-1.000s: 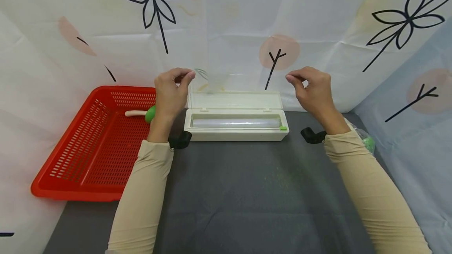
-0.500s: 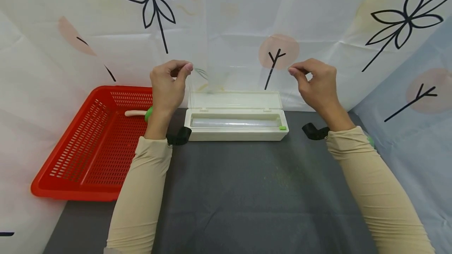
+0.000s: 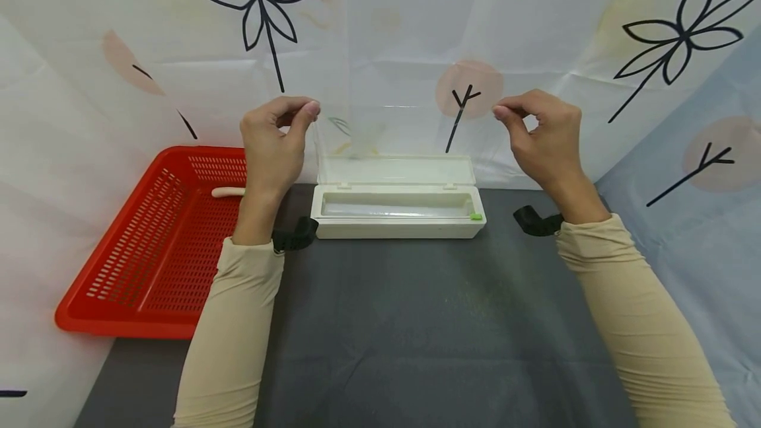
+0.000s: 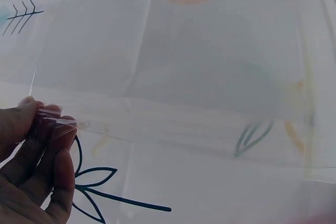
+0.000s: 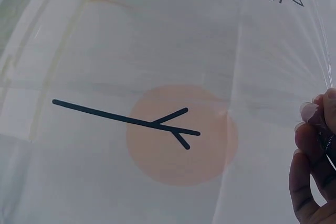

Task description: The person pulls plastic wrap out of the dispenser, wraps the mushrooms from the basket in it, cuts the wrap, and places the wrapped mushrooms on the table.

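Red basket (image 3: pixel 148 249) left of dispenser box (image 3: pixel 397 207); basket's contents partly hidden, unclear.

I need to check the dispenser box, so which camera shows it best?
The head view: the open white box sits whole on the table, film rising from it. Neither wrist view shows the box, only film pinched in the fingers.

No readable words, labels, brands or numbers anywhere: not on the white box (image 3: pixel 397 207), the red basket (image 3: pixel 156 243), or the flower-printed backdrop (image 3: pixel 416 25)
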`<state>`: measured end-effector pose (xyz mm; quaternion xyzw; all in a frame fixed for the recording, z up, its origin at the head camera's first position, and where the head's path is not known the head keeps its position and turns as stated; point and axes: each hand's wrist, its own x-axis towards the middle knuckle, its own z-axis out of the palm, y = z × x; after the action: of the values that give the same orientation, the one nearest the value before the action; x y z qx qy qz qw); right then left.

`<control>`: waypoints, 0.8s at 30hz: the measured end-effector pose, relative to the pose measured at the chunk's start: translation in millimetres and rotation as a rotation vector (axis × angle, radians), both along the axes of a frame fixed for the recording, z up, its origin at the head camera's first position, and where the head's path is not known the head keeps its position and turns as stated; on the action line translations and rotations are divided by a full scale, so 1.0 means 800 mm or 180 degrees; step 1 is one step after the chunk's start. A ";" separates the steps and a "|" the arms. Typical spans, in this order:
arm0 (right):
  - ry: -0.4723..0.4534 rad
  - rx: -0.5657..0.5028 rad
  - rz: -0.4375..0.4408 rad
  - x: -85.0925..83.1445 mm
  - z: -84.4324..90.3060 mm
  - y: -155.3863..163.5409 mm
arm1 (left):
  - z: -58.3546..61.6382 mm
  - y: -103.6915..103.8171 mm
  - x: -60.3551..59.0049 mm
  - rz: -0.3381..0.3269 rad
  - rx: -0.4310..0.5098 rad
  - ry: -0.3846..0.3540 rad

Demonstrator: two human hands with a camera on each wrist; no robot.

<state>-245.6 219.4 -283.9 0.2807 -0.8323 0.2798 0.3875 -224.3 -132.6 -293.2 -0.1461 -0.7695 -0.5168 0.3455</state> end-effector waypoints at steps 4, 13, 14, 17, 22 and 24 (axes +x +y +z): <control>-0.0019 -0.0036 0.0051 0.008 0.005 0.002 | 0.004 -0.001 0.009 -0.0096 0.0052 -0.0038; -0.0329 -0.0132 0.0378 0.037 0.014 0.011 | 0.008 -0.012 0.040 -0.0671 0.0093 -0.0045; -0.0401 -0.0167 0.0450 0.041 0.014 0.013 | 0.009 -0.014 0.044 -0.0741 0.0084 -0.0059; -0.0611 -0.0357 0.0721 0.056 0.015 0.016 | 0.011 -0.017 0.057 -0.0887 -0.0001 -0.0083; -0.0844 -0.0614 0.1032 0.075 0.012 0.022 | 0.016 -0.021 0.075 -0.1049 -0.0105 -0.0100; -0.0972 -0.0649 0.1195 0.081 0.010 0.028 | 0.016 -0.024 0.082 -0.1143 -0.0127 -0.0132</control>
<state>-181.0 241.5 -276.1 0.3443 -0.7820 0.4683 0.2250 -159.0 -151.4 -280.0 -0.2773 -0.7481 -0.5577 0.2288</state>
